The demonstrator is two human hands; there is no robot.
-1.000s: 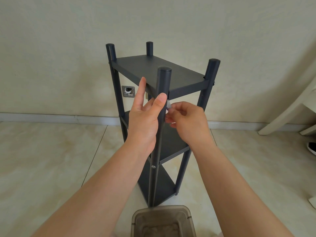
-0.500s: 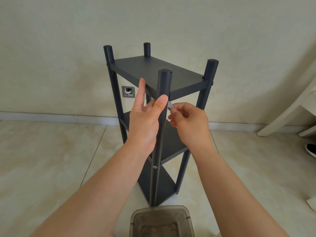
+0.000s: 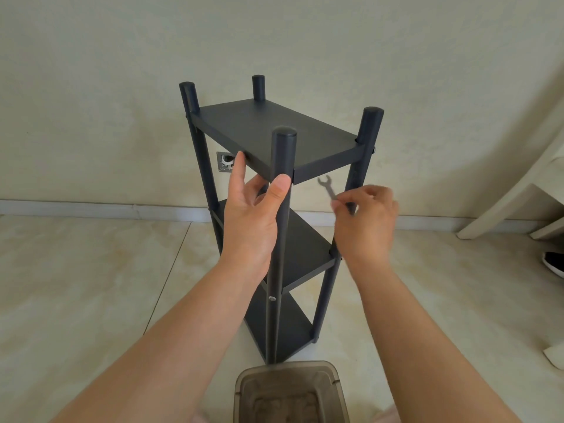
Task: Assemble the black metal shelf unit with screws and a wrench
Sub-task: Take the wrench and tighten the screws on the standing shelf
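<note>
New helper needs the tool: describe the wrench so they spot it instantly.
Find the black shelf unit standing against the wall. Just right of its near post, the right hand pinches a small flat wrench, open jaw upward, the only thin grey tool there.

"What kind of place is this?"

"It is looking like a room in a home. A shiny tile floor (image 3: 76,285) is filling the bottom, and a plain wall (image 3: 122,71) is standing behind it."

"What else?"

"A white chair leg (image 3: 500,203) is showing at the right edge, with a black shoe (image 3: 554,264) lying below it."
</note>
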